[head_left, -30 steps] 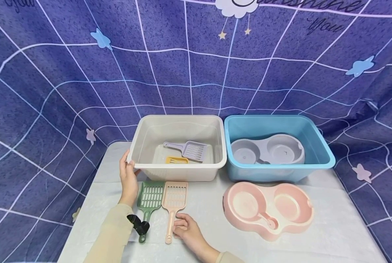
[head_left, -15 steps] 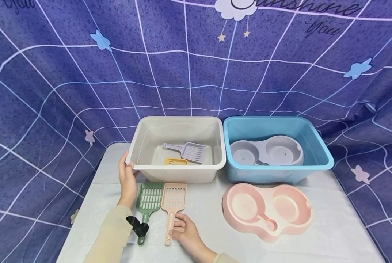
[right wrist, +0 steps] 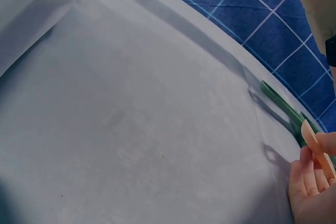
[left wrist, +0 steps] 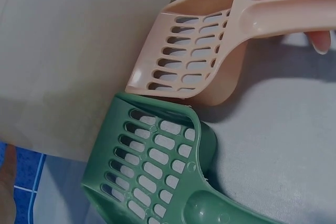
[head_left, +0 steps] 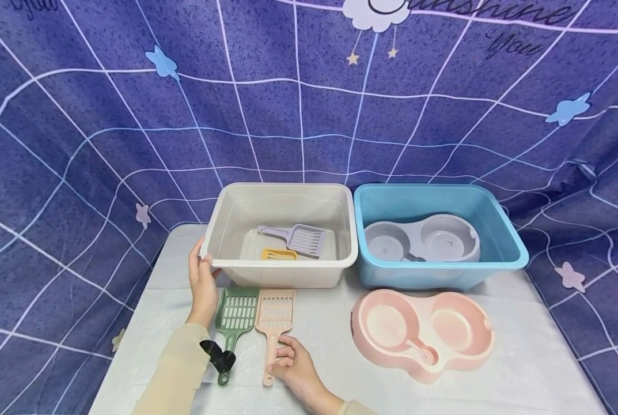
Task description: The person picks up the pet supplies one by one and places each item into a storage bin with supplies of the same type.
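My left hand (head_left: 203, 288) holds the front left corner of a beige litter box (head_left: 283, 275), thumb at the rim. Inside the box lie a purple litter scoop (head_left: 304, 240) and a yellow slotted scoop (head_left: 279, 254), partly hidden by the front wall. On the table, a green litter scoop (head_left: 238, 311) and a peach litter scoop (head_left: 276, 311) lie side by side, heads at the box. My right hand (head_left: 300, 372) pinches the peach scoop's handle, thumb above and fingers below; the right wrist view shows this hand (right wrist: 312, 192) at its edge.
Right of the beige box stands a blue litter box (head_left: 443, 274) holding a grey double pet bowl (head_left: 416, 239). In front of it sits a pink double pet bowl (head_left: 424, 328). A patterned blue curtain (head_left: 309, 104) rises behind the white-covered table (head_left: 526, 369).
My right hand's thumb has come over the peach scoop's handle, where the fingers were beside it before. The left hand stays on the box corner.
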`<state>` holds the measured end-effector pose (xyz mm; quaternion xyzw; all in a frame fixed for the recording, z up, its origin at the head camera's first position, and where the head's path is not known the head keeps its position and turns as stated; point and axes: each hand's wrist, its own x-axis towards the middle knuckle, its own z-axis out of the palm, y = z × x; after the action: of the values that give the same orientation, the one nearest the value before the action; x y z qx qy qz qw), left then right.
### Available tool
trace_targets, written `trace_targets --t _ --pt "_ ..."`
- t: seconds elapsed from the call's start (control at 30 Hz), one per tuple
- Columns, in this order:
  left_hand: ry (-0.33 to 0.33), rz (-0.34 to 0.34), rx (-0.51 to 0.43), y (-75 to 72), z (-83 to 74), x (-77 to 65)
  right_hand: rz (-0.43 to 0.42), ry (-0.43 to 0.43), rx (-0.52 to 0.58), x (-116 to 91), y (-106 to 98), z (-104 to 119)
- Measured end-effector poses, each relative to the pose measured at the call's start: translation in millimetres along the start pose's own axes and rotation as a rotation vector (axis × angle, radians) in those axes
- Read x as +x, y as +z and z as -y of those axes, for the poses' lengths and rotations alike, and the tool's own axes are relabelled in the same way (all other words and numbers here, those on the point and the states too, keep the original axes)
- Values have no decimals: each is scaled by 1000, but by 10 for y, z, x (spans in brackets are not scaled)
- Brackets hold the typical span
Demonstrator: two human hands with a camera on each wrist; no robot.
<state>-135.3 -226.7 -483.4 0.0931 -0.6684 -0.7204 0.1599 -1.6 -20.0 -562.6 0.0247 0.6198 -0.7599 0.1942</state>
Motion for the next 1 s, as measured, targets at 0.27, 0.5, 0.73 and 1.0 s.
trace_targets --t 0.27,0.5,0.73,1.0 --pt "-3 -3 34 -37 140 70 -2 9 -5 -17 -23 17" --pt "-2 5 29 -29 67 32 9 24 11 -47 -34 54" --pt "-7 9 31 16 -85 -43 10 17 23 -62 -52 90" --pt "-2 -5 30 -25 117 56 5 -5 -10 -65 -93 109"
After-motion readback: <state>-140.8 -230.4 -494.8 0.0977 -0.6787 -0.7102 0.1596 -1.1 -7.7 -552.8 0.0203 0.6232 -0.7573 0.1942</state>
